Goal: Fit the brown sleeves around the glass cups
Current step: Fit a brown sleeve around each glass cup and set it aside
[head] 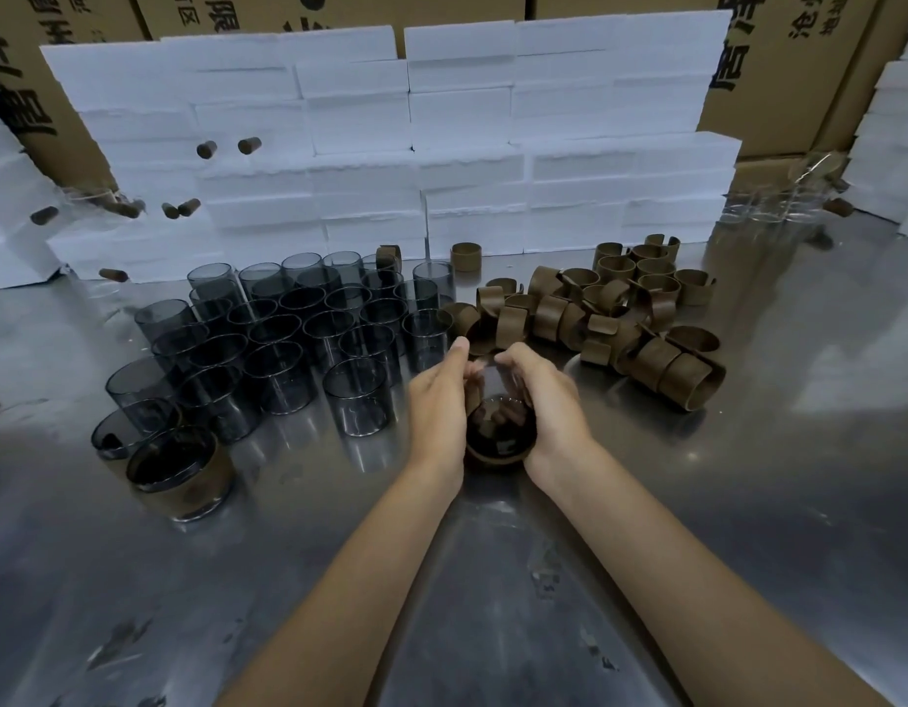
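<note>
Both forearms reach out from the near edge of the steel desk [747, 502] toward its middle, where my left hand [438, 400] and right hand [546, 400] close on one glass cup [498, 426] from either side. That cup is tipped with its mouth toward me, and a brown sleeve [497, 459] shows around its lower curve, pressed between my palms. On each hand the fingers curl round the cup's far side, with the left thumb [457, 349] sticking up and the right fingertips [508, 357] bent inward over the glass; how far the sleeve has gone on I cannot tell, since my hands cover most of it. Toward the near left of the desk stands a finished cup [179, 469] already wearing its sleeve, upright. Beyond it, filling the left-centre of the desk, is a crowd of bare smoky glass cups [288, 339], upright and packed close together. To the right of them, past my hands, lies a loose heap of brown sleeves [620, 318], some on edge, some on their sides, reaching toward the far right. Along the far edge rises a wall of white foam blocks [390, 145], with cardboard cartons [798, 68] behind it. At the far right corner some clear glass pieces [778, 206] are too blurred to make out.
</note>
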Demonstrator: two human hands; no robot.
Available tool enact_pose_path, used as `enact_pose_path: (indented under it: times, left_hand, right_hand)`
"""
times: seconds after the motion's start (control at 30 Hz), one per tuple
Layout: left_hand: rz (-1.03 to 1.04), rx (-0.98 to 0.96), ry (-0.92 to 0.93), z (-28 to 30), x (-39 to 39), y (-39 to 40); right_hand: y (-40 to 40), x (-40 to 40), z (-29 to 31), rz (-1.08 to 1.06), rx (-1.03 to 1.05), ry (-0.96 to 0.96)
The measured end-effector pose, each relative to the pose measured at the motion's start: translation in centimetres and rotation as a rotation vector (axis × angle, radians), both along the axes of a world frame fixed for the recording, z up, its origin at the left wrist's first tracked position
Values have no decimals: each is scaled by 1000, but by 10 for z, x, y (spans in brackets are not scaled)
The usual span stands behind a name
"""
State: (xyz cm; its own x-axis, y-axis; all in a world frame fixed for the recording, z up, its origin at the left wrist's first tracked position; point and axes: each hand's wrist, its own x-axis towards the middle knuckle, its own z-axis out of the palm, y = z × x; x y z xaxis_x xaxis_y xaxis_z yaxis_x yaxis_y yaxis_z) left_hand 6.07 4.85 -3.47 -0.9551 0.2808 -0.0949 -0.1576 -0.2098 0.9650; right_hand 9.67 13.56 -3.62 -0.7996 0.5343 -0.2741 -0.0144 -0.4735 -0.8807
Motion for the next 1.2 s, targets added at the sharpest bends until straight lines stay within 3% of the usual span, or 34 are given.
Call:
enact_pose_path:
  times: [0.43, 0.7, 0.83, 0.97, 1.07, 1.2]
  left_hand:
    - [-33, 79, 15, -3, -2, 0]
    - [-99, 15, 83, -3, -7, -1]
    - [-322, -87, 170, 0, -7, -1]
    - [-489, -92, 111, -3, 5, 5]
    - [-397, 9, 57, -5, 4, 8]
    - [-361, 370, -136, 6, -3, 2]
  right_hand:
    - [1, -3, 3, 72, -9, 21]
    - [3, -1, 6, 30, 33, 74]
    - [16, -2, 14, -141, 188, 165]
    - [29, 2, 15, -282, 409, 259]
    - [32, 3, 16, -240, 331, 227]
    - [34, 2, 17, 47, 138, 242]
